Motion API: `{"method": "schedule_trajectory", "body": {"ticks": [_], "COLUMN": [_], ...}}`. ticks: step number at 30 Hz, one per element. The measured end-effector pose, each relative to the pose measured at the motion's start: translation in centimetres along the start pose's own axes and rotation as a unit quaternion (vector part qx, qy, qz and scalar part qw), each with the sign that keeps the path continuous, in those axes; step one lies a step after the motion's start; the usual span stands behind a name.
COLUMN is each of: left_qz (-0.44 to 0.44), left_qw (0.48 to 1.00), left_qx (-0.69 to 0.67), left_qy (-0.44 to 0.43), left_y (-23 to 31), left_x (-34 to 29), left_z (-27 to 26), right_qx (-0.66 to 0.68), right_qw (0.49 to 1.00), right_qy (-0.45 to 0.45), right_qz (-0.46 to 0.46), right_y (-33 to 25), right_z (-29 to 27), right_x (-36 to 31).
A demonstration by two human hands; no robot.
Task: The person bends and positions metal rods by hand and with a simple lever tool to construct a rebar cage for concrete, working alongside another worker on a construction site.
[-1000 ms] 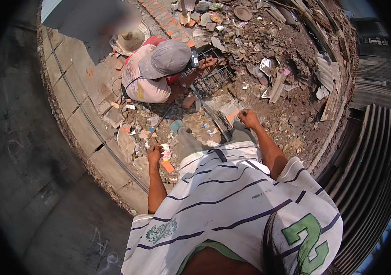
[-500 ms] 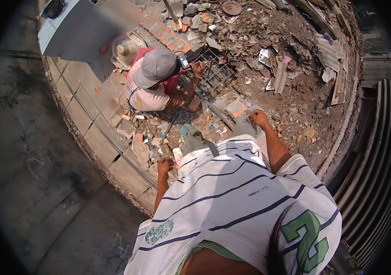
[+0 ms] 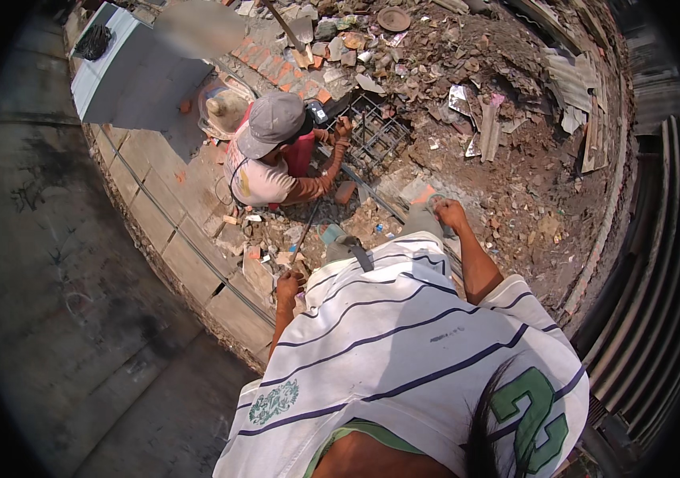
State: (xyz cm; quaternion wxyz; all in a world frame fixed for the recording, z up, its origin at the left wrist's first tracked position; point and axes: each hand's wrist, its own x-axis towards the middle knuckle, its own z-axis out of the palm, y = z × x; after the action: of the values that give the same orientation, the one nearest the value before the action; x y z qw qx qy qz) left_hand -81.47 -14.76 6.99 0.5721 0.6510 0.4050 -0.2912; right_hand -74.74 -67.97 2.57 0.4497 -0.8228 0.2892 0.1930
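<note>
My left hand (image 3: 289,288) hangs beside my striped shirt, above rubble. Its fingers are loosely curled, with nothing visible in them. My right hand (image 3: 450,213) is by my grey trouser leg (image 3: 424,221), fingers curled inward and no object seen in it. Ahead of me a person in a grey cap (image 3: 278,125) crouches over a steel rebar cage (image 3: 380,137) set in a hole. One hand of that person (image 3: 343,127) is raised at the cage's near side. A brick (image 3: 345,192) lies between that person and my feet.
Left runs a paved strip (image 3: 153,209) with a long pipe or cable. A shovel (image 3: 302,54) stands in the rubble ahead. A pale bucket (image 3: 220,107) is behind the crouching person. Broken boards (image 3: 490,134) lie right, beyond them corrugated sheets (image 3: 659,279).
The view has shifted slightly, so the crouching person and cage appear lower and further right. That person's arm has changed position a little. My hands still hang at my sides.
</note>
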Motion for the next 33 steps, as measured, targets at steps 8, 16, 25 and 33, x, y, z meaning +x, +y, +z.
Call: {"method": "schedule_trajectory", "body": {"ticks": [8, 16, 25, 33], "left_qz": [-0.004, 0.027, 0.138, 0.147], "left_qw": [0.999, 0.997, 0.963, 0.975], "left_qx": [0.035, 0.067, 0.229, 0.165], "left_qy": [-0.010, -0.015, -0.015, -0.024], "left_y": [0.0, -0.7, -1.5, -0.3], "left_x": [-0.2, 1.2, 3.8, 3.9], "left_z": [0.6, 0.1, -0.4, -0.1], "right_qx": [0.082, 0.064, 0.064, 0.087], "right_qw": [0.996, 0.997, 0.996, 0.991], "right_qy": [0.015, 0.022, 0.029, 0.043], "right_qz": [0.024, 0.049, 0.053, 0.094], "right_y": [0.4, 1.7, 1.6, 1.4], "right_z": [-0.5, -0.2, -0.1, 0.1], "right_x": [-1.4, -2.1, -2.6, -2.8]}}
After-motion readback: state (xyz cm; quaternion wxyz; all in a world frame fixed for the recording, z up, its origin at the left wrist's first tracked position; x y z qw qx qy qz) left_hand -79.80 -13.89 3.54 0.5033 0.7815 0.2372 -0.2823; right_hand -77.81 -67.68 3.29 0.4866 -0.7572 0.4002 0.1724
